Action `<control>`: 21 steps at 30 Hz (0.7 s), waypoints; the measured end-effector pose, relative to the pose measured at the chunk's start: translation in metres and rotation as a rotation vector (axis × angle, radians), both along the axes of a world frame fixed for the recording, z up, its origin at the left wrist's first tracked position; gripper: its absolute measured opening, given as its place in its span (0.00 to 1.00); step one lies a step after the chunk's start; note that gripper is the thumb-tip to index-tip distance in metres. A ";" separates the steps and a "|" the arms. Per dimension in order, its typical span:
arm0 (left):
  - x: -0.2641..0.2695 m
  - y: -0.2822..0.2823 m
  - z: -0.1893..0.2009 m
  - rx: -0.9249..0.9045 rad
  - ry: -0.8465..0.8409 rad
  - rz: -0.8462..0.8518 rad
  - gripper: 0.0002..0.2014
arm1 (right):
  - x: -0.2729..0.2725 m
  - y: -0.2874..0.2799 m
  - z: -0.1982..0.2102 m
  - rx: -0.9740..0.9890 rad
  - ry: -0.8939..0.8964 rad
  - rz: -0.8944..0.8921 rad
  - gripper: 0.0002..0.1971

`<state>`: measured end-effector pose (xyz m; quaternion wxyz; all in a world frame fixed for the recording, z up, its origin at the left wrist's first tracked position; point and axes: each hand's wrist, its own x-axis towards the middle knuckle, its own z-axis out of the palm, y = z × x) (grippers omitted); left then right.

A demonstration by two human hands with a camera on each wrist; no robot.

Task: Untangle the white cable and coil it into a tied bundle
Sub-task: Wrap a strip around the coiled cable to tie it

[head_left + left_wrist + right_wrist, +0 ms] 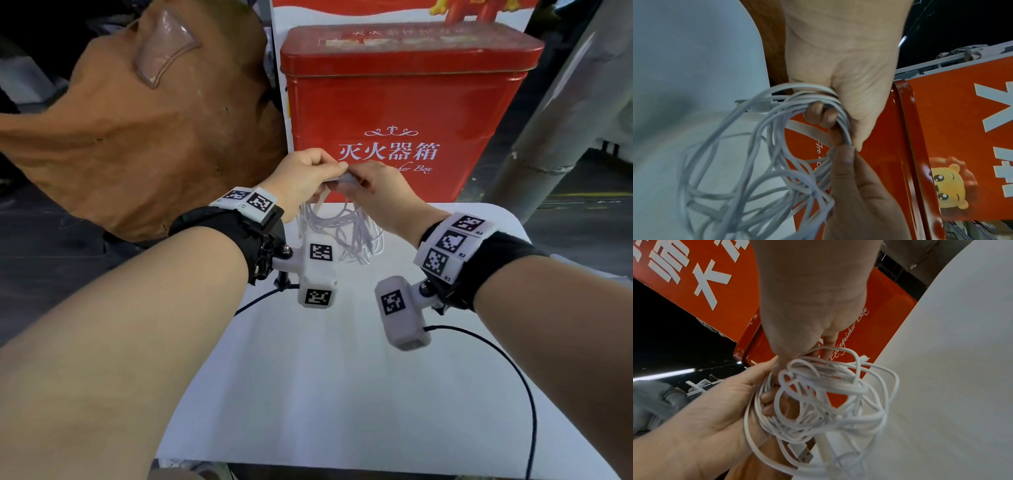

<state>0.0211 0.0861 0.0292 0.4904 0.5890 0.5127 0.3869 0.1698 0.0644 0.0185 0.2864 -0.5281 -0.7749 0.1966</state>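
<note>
Over the white desk (pixel 308 394), before a red box (pixel 394 113), our left hand (pixel 301 174) and right hand (pixel 373 186) both pinch the cable (pixel 339 229); loops hang snarled, untied, so most remains

Left hand (pixel 301 178), right hand (pixel 373 188) pinch white cable (pixel 342 226).

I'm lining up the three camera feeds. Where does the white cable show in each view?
Head: white cable hangs at centre, below both hands, over the white table.
Left wrist: loops fill the lower middle.
Right wrist: tangle at lower centre.
Shared landmark: the red box behind the cable.
</note>
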 end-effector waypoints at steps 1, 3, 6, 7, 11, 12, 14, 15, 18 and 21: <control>0.001 -0.001 0.000 0.009 0.003 -0.010 0.11 | 0.001 -0.001 0.001 -0.026 0.011 -0.006 0.12; 0.003 -0.002 -0.001 0.028 0.028 -0.036 0.11 | 0.004 -0.002 0.003 -0.094 0.090 -0.019 0.13; 0.008 -0.003 -0.003 0.046 0.078 -0.037 0.10 | 0.006 -0.003 0.006 -0.184 0.110 -0.039 0.16; 0.009 -0.004 -0.003 0.046 0.080 -0.030 0.10 | 0.007 -0.002 0.005 -0.228 0.101 -0.045 0.16; 0.010 -0.005 -0.003 0.071 0.110 -0.049 0.09 | 0.004 -0.004 0.008 -0.401 0.192 -0.039 0.21; 0.010 -0.005 -0.002 0.088 0.149 -0.060 0.08 | 0.004 -0.005 0.009 -0.420 0.205 -0.042 0.22; 0.011 -0.003 -0.001 0.106 0.232 -0.093 0.07 | 0.004 -0.008 0.011 -0.421 0.198 -0.070 0.24; 0.011 -0.002 -0.001 0.104 0.266 -0.109 0.08 | 0.006 -0.007 0.011 -0.392 0.187 -0.071 0.23; 0.007 -0.002 0.000 0.048 0.295 -0.153 0.14 | 0.012 -0.005 0.008 -0.294 0.195 -0.058 0.17; 0.002 -0.004 0.001 -0.072 0.175 -0.149 0.11 | 0.014 -0.007 0.006 -0.217 0.277 -0.073 0.11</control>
